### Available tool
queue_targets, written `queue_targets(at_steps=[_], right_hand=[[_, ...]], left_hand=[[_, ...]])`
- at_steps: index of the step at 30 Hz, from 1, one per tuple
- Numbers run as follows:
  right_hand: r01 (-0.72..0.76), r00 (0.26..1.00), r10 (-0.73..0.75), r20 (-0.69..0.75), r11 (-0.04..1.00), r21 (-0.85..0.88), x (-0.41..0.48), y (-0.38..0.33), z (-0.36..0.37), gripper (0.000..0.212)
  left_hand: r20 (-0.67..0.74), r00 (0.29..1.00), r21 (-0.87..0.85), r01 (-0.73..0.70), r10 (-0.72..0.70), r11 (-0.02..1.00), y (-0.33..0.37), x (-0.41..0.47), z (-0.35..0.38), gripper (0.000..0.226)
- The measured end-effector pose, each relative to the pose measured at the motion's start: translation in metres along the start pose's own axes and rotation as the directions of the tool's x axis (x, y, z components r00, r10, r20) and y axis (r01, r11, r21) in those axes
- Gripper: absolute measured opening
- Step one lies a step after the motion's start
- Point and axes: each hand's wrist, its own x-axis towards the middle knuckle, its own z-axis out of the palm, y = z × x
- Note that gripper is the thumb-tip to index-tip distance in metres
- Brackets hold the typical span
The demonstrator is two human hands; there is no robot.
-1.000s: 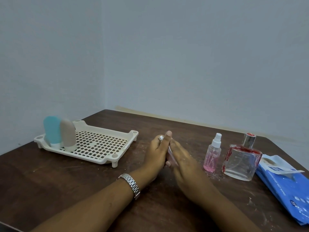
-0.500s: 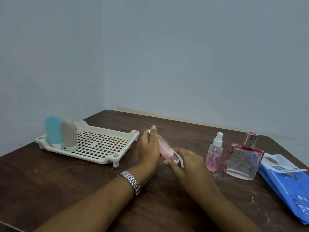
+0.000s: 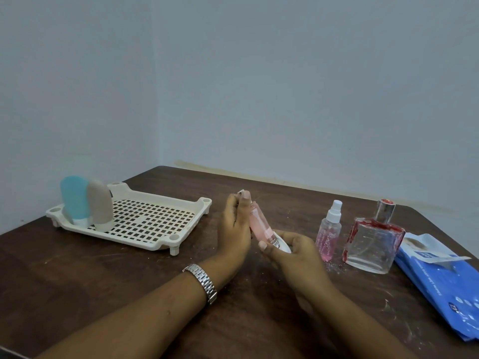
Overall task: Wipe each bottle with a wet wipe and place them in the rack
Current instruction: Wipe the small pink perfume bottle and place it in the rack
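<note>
A slim pink bottle (image 3: 260, 227) lies tilted between my hands above the table middle. My left hand (image 3: 235, 224) holds its upper end near the silver cap. My right hand (image 3: 290, 251) grips its lower end together with a white wet wipe (image 3: 282, 245). A white perforated rack (image 3: 145, 220) sits at the left with a blue bottle (image 3: 74, 200) and a beige bottle (image 3: 99, 204) standing in its far-left corner. A small pink spray bottle (image 3: 328, 235) and a square glass perfume bottle (image 3: 373, 242) stand to the right of my hands.
A blue pack of wet wipes (image 3: 445, 286) with its flap lifted lies at the table's right edge. The dark wooden table (image 3: 90, 278) meets two walls at the back corner. A metal watch (image 3: 203, 282) is on my left wrist.
My hands were pressed together over the pink bottle. They have drawn apart along it, the right hand sliding the wipe down to the lower end and exposing the pink body.
</note>
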Motion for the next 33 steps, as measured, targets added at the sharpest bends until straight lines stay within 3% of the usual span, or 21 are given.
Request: queue_targets(at_steps=[5,9,13,21,27,30,33], right_hand=[[0.036,0.999,-0.036,-0.005,0.999,-0.032,0.001,-0.003,0.0,0.015],[0.033,0.998,-0.037,-0.057,0.997,-0.07,0.004,-0.002,-0.004,0.015],[0.0,0.993,0.006,-0.121,0.998,0.055,0.006,0.002,-0.005,0.011],[-0.067,0.986,0.097,-0.134,0.975,0.213,0.007,0.003,-0.006,0.01],[-0.058,0.994,0.066,-0.086,0.994,0.09,0.006,0.004,-0.007,0.011],[-0.039,0.999,0.038,-0.025,0.999,-0.035,0.007,0.005,-0.01,0.013],[0.02,0.998,-0.031,-0.059,0.986,-0.167,0.01,0.003,-0.016,0.015]], left_hand=[[0.11,0.994,-0.002,0.023,-0.022,1.0,-0.004,-0.001,0.002,0.058],[0.146,0.989,-0.039,0.034,-0.027,0.999,-0.004,-0.001,0.003,0.052],[0.18,0.983,-0.102,0.043,-0.024,0.994,-0.002,-0.003,0.004,0.039],[0.186,0.981,-0.135,0.083,-0.057,0.987,-0.004,0.0,0.002,0.039],[0.163,0.983,-0.112,0.1,-0.081,0.989,-0.009,0.007,-0.001,0.05],[0.18,0.978,-0.105,0.122,-0.102,0.987,-0.013,0.013,-0.004,0.045],[0.248,0.957,-0.075,0.175,-0.152,0.982,-0.013,0.017,-0.009,0.042]])
